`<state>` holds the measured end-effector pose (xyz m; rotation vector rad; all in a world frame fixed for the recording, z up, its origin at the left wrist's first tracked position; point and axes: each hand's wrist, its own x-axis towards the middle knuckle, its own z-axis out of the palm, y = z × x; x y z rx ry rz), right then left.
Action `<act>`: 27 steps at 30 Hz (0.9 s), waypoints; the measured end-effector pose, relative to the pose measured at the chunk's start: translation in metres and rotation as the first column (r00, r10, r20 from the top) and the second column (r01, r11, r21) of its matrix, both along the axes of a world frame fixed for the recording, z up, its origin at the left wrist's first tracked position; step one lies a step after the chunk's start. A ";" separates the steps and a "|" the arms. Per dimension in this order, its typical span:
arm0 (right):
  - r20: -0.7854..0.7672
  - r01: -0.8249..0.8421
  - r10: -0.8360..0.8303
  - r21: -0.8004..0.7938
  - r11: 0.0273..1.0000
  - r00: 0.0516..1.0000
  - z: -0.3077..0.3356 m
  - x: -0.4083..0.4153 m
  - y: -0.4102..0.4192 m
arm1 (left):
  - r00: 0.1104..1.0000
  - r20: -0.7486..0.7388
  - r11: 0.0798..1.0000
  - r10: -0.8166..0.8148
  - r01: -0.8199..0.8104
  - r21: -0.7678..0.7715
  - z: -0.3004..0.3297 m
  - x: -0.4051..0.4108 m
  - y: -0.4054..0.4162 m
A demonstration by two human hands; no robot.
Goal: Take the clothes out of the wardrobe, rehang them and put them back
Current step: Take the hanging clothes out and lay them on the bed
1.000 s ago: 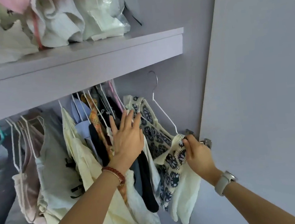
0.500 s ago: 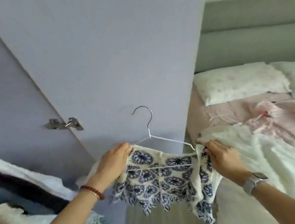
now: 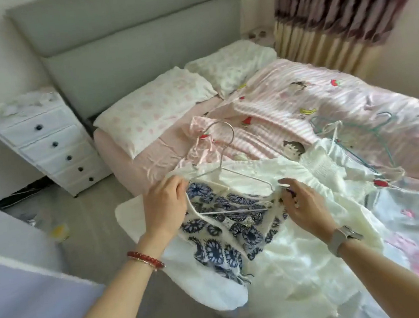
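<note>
Both hands over the bed (image 3: 149,150): left hand (image 3: 165,206) grips one shoulder of a wire hanger (image 3: 228,180) with a blue-flower top (image 3: 227,225) on it, right hand (image 3: 302,204) pinches the other end. White clothes (image 3: 303,266) piled underneath, white drawers (image 3: 48,141) by the headboard (image 3: 136,41).

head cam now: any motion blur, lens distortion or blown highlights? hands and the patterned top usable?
Head view: soft daylight, no hard shadows. Motion smear at the edges, worst on the curtain and drawer unit. Wide-angle bending shows on the headboard. White clothes near clipping, folds washed out. Left hand, right hand, patterned top and wire hanger are fairly sharp, usable.
</note>
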<state>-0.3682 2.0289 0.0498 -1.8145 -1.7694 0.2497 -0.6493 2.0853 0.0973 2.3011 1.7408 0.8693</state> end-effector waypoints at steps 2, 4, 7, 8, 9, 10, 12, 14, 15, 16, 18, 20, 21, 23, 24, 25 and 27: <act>-0.017 -0.075 0.074 -0.106 0.991 0.997 -0.002 0.013 0.002 | 0.998 -0.053 1.000 0.019 -0.019 0.017 -0.003 0.027 0.030; -0.006 -0.108 0.109 -0.165 0.980 0.994 -0.005 0.016 0.007 | 0.993 -0.114 0.998 0.026 -0.021 0.052 -0.006 0.046 0.055; 0.011 -0.126 0.126 -0.031 0.992 0.992 -0.004 0.007 0.021 | 0.989 -0.123 0.990 0.080 -0.064 0.123 -0.003 0.056 0.084; -0.006 -0.125 0.125 -0.003 0.992 0.992 0.000 0.004 0.030 | 0.989 -0.117 0.988 0.094 -0.078 0.136 0.000 0.059 0.097; -0.025 -0.110 0.110 0.009 0.994 0.994 0.004 0.002 0.042 | 0.987 -0.118 0.986 0.107 -0.090 0.139 0.004 0.063 0.111; -0.046 -0.092 0.092 0.015 0.996 0.995 0.009 -0.002 0.054 | 0.984 -0.123 0.984 0.127 -0.110 0.142 0.008 0.063 0.123; -0.093 -0.032 0.035 0.040 0.999 0.995 0.020 -0.008 0.083 | 0.981 -0.103 0.977 0.165 -0.149 0.154 0.017 0.064 0.151; -0.128 0.017 -0.006 0.090 0.996 0.992 0.032 -0.014 0.115 | 0.982 -0.016 0.967 0.190 -0.185 0.173 0.029 0.066 0.179; -0.147 0.036 -0.021 0.105 0.994 0.989 0.038 -0.017 0.132 | 0.981 0.032 0.966 0.190 -0.193 0.170 0.033 0.068 0.193; -0.177 0.057 -0.037 0.108 0.992 0.984 0.043 -0.020 0.151 | 0.981 0.070 0.969 0.182 -0.190 0.157 0.037 0.070 0.206; -0.247 0.101 -0.071 0.113 0.988 0.967 0.051 -0.023 0.190 | 0.984 0.103 0.979 0.146 -0.159 0.129 0.034 0.075 0.231; -0.274 0.158 -0.117 0.133 0.979 0.955 0.057 -0.024 0.228 | 0.990 0.100 0.986 0.097 -0.109 0.124 0.017 0.077 0.253; -0.276 0.189 -0.146 0.139 0.972 0.950 0.057 -0.023 0.248 | 0.993 0.093 0.989 0.072 -0.083 0.123 0.003 0.076 0.262; -0.272 0.255 -0.212 0.134 0.958 0.939 0.051 -0.020 0.285 | 0.998 0.056 0.997 0.021 -0.025 0.076 -0.036 0.071 0.278; -0.266 0.285 -0.245 0.122 0.951 0.932 0.043 -0.017 0.303 | 0.999 0.034 1.000 0.002 -0.003 0.009 -0.059 0.068 0.285; -0.258 0.313 -0.277 0.109 0.943 0.925 0.033 -0.015 0.320 | 1.000 0.018 0.996 -0.014 0.016 -0.086 -0.085 0.064 0.291; -0.232 0.368 -0.343 0.076 0.927 0.910 0.005 -0.009 0.350 | 0.999 -0.007 0.960 -0.041 0.038 -0.279 -0.136 0.055 0.300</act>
